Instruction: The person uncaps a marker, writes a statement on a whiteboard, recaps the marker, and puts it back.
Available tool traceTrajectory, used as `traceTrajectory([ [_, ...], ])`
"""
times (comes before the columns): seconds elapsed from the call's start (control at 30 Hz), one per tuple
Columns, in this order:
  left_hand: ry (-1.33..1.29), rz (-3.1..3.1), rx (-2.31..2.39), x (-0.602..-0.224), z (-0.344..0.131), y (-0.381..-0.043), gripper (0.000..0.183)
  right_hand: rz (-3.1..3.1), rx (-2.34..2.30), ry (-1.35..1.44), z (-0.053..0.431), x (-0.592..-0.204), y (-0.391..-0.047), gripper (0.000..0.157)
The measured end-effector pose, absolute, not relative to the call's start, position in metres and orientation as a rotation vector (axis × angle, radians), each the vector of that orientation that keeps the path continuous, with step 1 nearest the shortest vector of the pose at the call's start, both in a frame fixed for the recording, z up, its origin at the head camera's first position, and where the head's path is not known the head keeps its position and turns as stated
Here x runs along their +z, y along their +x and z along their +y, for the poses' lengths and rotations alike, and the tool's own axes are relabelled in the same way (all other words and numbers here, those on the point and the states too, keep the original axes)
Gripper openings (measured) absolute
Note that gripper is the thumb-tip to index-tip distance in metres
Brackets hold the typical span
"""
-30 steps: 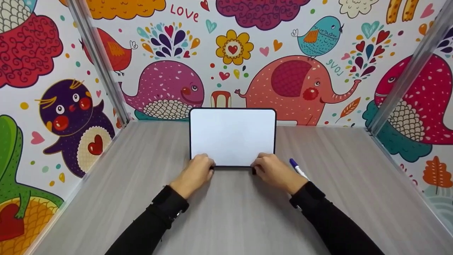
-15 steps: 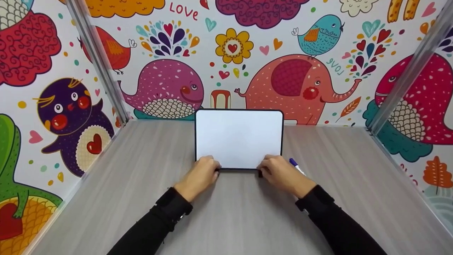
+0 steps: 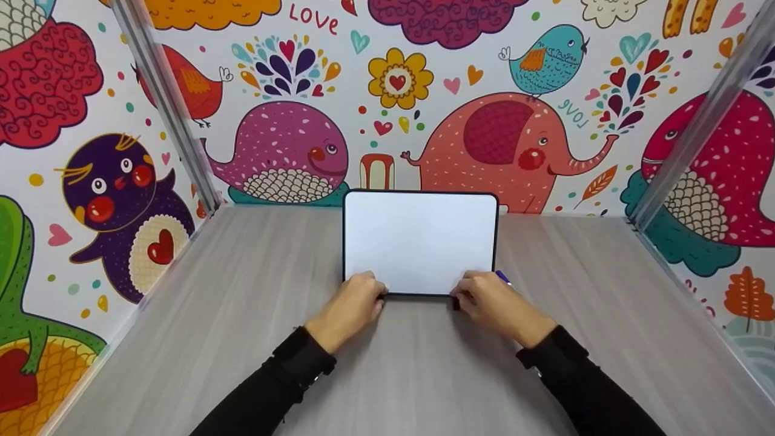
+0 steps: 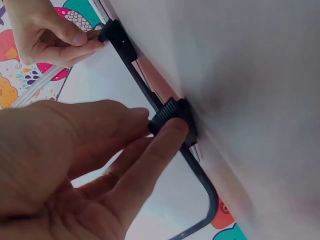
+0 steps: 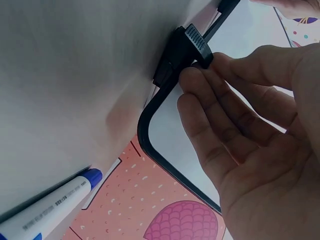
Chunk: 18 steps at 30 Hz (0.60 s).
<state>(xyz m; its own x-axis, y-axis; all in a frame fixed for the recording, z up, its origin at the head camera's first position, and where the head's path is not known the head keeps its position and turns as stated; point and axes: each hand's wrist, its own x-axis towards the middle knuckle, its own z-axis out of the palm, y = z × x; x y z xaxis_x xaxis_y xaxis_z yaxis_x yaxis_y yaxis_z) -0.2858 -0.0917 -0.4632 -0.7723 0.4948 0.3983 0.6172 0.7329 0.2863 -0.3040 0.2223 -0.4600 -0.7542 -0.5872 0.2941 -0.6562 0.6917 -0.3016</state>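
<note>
A small whiteboard (image 3: 421, 242) with a black frame stands on the table, its blank white face toward me. Black clip-like stand feet with ribbed tabs sit along its lower edge. My left hand (image 3: 351, 306) pinches the left stand foot (image 4: 186, 120) between thumb and finger at the lower left corner. At the lower right, my right hand (image 3: 505, 309) holds the right stand foot (image 5: 172, 57), thumb and fingertips at its ribbed tab. A white marker with a blue cap (image 5: 92, 177) lies beside the board's right end; in the head view my right hand mostly covers it.
The wood-grain table (image 3: 272, 242) is enclosed by cartoon-printed panels (image 3: 254, 60) at the back and both sides. Metal posts (image 3: 175, 115) stand at the back corners. The board stands close to the back panel.
Both hands have slid the whiteboard to the right and a little toward me, keeping hold of its feet. My right hand now covers more of the marker.
</note>
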Motion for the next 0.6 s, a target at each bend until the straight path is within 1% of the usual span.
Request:
traceTrajectory([
  [0.6,-0.943,-2.555,-0.572,-0.4709,-0.0898,-0.2798,0.007,-2.721,0.595,0.995,0.2286,-0.4570,-0.2955,0.013],
])
